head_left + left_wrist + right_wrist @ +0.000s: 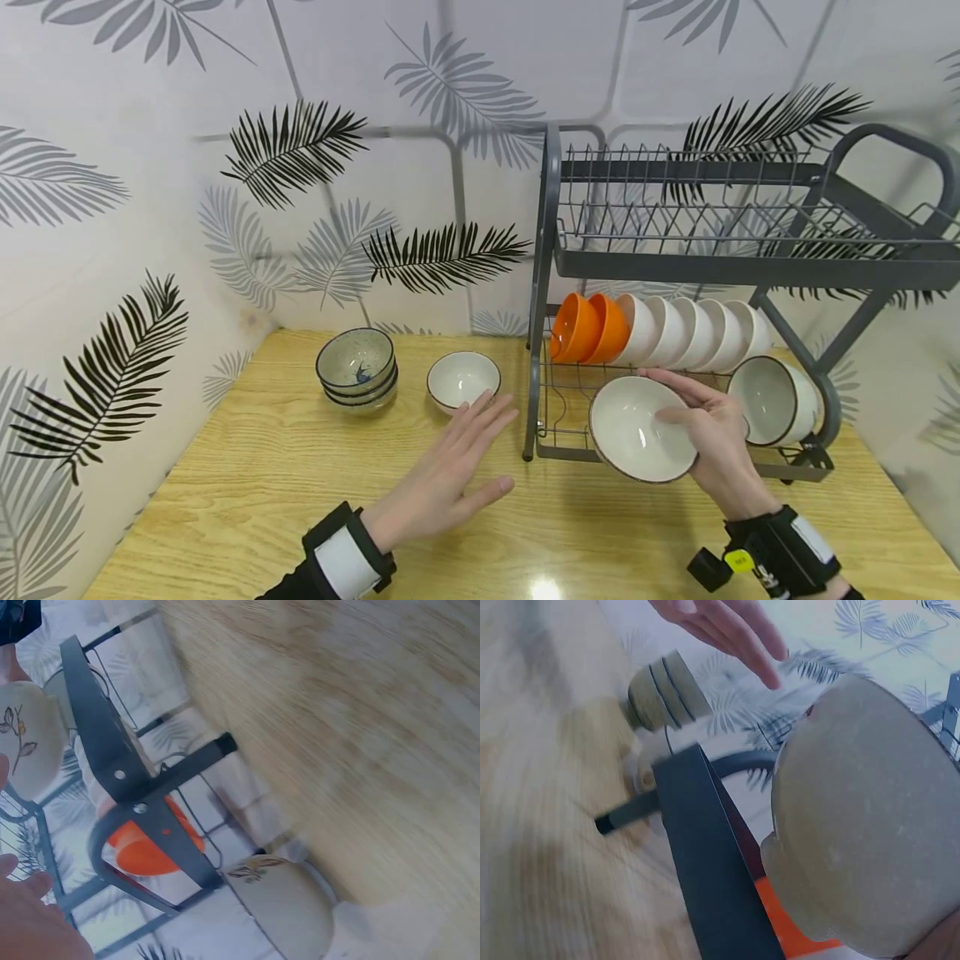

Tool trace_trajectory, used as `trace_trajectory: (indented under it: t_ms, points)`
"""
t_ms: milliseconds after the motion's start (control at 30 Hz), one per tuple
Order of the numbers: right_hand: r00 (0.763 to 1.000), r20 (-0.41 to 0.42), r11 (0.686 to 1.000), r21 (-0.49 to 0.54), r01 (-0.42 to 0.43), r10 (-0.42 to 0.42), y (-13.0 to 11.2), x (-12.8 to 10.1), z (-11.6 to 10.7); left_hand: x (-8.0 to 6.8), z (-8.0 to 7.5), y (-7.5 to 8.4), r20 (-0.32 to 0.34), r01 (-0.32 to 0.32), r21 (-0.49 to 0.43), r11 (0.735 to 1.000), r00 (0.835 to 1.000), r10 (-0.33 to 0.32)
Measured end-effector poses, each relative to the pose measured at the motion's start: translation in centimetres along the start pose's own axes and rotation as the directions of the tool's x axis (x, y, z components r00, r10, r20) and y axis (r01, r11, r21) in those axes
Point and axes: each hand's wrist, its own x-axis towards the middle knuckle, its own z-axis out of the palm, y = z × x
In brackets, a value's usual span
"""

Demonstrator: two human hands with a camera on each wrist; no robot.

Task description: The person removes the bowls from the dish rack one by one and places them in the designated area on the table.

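My right hand (712,437) grips a white bowl (643,429) with a thin brown rim, thumb inside and fingers behind it. The bowl is tilted toward me in front of the rack's lower shelf; the left wrist view shows a flower sprig on the outside of this bowl (30,739). My left hand (450,479) is held out with straight fingers, holding nothing. Its fingertips overlap the near edge of a second white bowl (463,379) on the table. Left of that stands a stack of speckled bowls (357,367) with dark rims and a blue mark inside.
A grey two-tier dish rack (757,271) stands at the right; its upper tier holds nothing. Orange bowls (588,329) and several white bowls (686,333) lean in a row on the lower shelf. A larger pale bowl (776,402) rests on its side at the right end.
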Motion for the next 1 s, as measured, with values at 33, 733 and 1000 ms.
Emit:
trace_trajectory:
  t_ms: [33, 733, 1000]
  points:
    - [1.000, 0.010, 1.000, -0.015, -0.007, 0.007, 0.1, -0.1, 0.2, 0.1, 0.0, 0.2, -0.004, -0.014, 0.009, 1.000, 1.000, 0.014]
    - [0.981, 0.106, 0.985, -0.070, -0.158, 0.165, 1.4, -1.5, 3.7, 1.0, -0.6, 3.7, 0.026, -0.255, 0.213, 0.943, 0.966, 0.256]
    - [0.967, 0.133, 0.974, -0.096, -0.205, 0.217, 1.7, -2.1, 4.9, 1.3, -0.7, 4.6, 0.054, -0.361, 0.341, 0.868, 0.929, 0.366]
